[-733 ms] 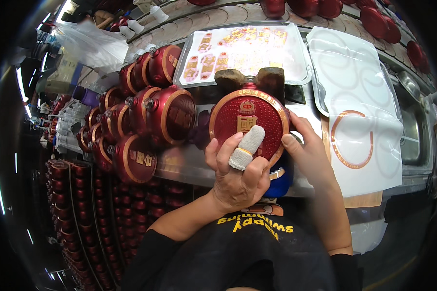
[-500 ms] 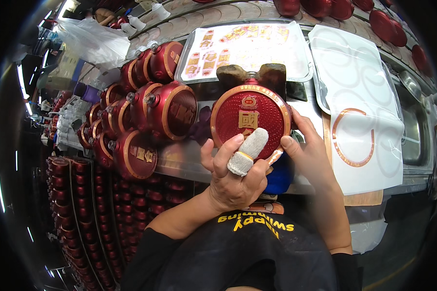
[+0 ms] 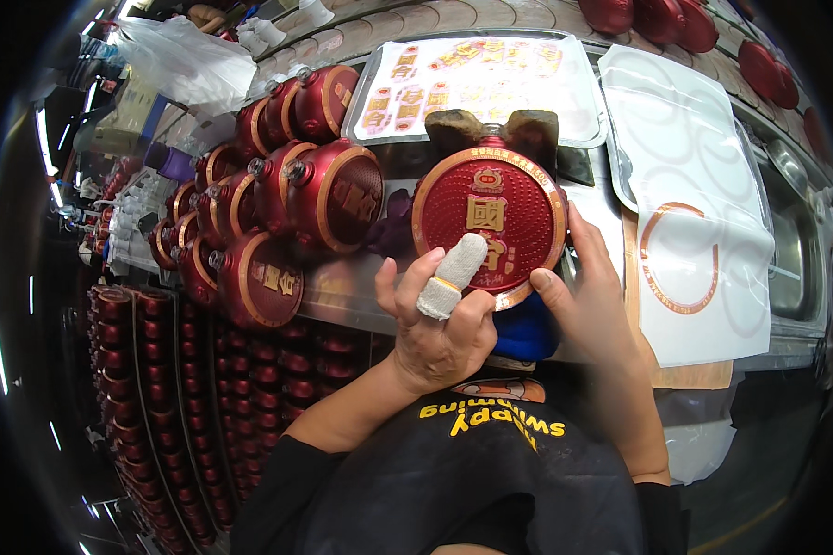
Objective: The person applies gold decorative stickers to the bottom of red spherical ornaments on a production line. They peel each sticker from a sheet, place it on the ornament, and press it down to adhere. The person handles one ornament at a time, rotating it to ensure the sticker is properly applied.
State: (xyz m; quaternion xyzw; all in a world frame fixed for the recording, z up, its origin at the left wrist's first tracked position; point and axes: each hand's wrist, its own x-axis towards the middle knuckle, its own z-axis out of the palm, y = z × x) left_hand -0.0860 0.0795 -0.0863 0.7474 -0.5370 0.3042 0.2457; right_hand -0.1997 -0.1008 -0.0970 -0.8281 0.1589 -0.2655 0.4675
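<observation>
A round, flat-faced red bottle (image 3: 444, 208) stands in front of me, with a gold ring band around its dimpled face and gold lettering decals down the middle. Its neck end lies between the two arms of a dark, worn cradle (image 3: 534, 131). My left hand (image 3: 444, 319) wears a pale cloth finger cover (image 3: 463, 264) on the index finger, which lies over the lower part of the face; the other fingers are apart. At the bottle's right edge, my right hand (image 3: 588, 287) grips it, thumb on the lower rim and fingers along the side.
Several finished-looking red bottles (image 3: 338, 199) are stacked at left. Behind the cradle lies a tray (image 3: 359, 97) bearing a decal sheet. On the right, a white sheet (image 3: 694, 342) carries a partial gold ring decal (image 3: 648, 268), beside a metal sink (image 3: 801, 268). Racks of red bottles (image 3: 194, 398) fill the lower left.
My left hand has drawn back a little from the lower right rim, uncovering more of the lower lettering and band. My right hand stays at the bottle's right edge. The whole view has shifted slightly.
</observation>
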